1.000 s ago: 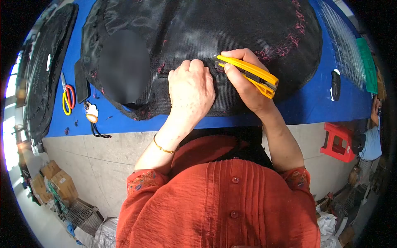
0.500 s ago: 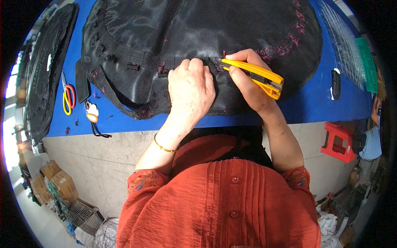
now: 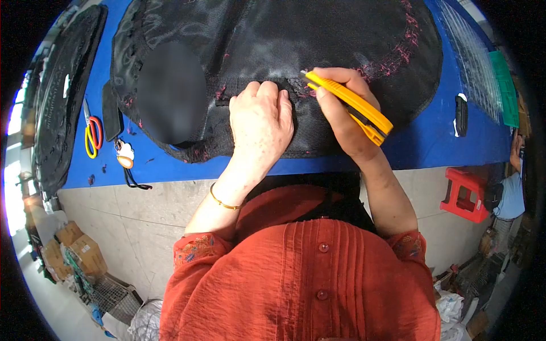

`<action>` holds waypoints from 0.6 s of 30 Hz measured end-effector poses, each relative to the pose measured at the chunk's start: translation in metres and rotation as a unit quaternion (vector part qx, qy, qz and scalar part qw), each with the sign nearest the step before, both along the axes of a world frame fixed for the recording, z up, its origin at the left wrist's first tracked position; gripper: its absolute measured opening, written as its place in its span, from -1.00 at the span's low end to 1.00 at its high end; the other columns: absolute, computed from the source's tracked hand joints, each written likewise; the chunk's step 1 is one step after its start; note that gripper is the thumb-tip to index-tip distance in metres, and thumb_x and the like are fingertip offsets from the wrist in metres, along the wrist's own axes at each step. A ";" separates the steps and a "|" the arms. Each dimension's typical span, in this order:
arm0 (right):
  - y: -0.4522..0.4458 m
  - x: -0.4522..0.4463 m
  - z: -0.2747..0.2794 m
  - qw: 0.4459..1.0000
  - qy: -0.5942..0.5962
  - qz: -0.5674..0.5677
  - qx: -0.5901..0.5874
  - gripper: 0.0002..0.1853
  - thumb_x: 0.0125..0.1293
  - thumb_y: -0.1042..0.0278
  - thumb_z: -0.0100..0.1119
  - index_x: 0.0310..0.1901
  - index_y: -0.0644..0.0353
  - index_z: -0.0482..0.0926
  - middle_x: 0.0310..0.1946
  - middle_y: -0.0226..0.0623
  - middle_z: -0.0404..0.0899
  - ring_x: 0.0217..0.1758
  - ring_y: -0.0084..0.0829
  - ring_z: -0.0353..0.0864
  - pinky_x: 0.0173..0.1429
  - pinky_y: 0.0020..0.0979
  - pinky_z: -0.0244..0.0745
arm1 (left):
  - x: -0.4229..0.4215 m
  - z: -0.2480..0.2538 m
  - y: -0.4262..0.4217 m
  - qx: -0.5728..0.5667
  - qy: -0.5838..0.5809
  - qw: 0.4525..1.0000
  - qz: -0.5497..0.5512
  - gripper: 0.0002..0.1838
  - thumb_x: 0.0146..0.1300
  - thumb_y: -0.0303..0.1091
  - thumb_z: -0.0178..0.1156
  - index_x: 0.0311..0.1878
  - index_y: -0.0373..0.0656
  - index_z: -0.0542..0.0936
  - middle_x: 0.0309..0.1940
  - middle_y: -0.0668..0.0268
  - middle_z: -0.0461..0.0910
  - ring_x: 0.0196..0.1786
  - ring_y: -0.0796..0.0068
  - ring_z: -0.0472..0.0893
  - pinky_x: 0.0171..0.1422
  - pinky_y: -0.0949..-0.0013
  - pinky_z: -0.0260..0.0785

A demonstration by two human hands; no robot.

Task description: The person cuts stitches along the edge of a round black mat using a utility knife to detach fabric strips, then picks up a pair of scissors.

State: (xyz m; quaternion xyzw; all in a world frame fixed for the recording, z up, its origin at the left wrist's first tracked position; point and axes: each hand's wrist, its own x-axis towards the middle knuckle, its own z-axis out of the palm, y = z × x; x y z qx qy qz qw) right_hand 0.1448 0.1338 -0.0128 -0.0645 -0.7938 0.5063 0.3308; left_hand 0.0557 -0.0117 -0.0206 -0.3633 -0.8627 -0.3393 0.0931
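The left hand (image 3: 261, 122) lay palm down on a black mesh cloth (image 3: 296, 40), its fingers bent over a seam; whether they pinched a fold could not be told. The right hand (image 3: 344, 125) gripped a yellow cutter (image 3: 364, 109) between thumb and fingers, the tip pointing at the seam just beside the left hand; whether it touched the mesh was unclear. The cloth spread across the middle of the blue bench (image 3: 409, 150), its lower border close to the near edge. Pink threads (image 3: 405, 51) stuck out of its rim, with more by the cutter's tip. Toward the bench's left edge lay scissors (image 3: 98, 133) with red and yellow handles, and beyond them another black mesh piece (image 3: 62, 108). A charm (image 3: 125, 154) sat by the near left corner.
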 end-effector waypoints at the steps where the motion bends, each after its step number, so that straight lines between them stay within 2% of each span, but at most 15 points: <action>1: 0.001 -0.001 -0.006 0.999 -0.003 0.025 -0.022 -0.77 0.35 0.56 0.22 0.02 0.22 0.63 -0.07 -0.28 0.72 -0.04 -0.45 0.73 0.10 -0.46 0.63 | 0.000 0.000 0.000 0.001 0.004 1.000 0.000 -0.75 0.34 -0.38 0.26 -0.44 -0.22 0.47 -0.48 0.05 0.50 -0.37 -0.12 0.55 -0.23 -0.03 0.38; 17: -0.002 -0.012 -0.005 0.999 -0.016 0.026 -0.027 -0.80 0.34 0.58 0.21 -0.02 0.22 0.63 -0.09 -0.30 0.71 -0.02 -0.46 0.72 0.12 -0.46 0.62 | -0.001 -0.001 0.000 -0.008 0.011 1.000 -0.004 -0.77 0.35 -0.36 0.23 -0.41 -0.22 0.48 -0.46 0.04 0.50 -0.35 -0.12 0.55 -0.20 -0.04 0.38; 18: -0.002 -0.012 -0.005 0.999 -0.019 0.025 -0.023 -0.80 0.34 0.58 0.20 -0.02 0.22 0.63 -0.08 -0.30 0.71 -0.02 -0.46 0.72 0.12 -0.45 0.63 | 0.000 0.000 0.000 -0.025 0.001 1.000 -0.003 -0.80 0.33 -0.35 0.23 -0.39 -0.21 0.51 -0.44 0.06 0.53 -0.32 -0.07 0.58 -0.16 -0.04 0.39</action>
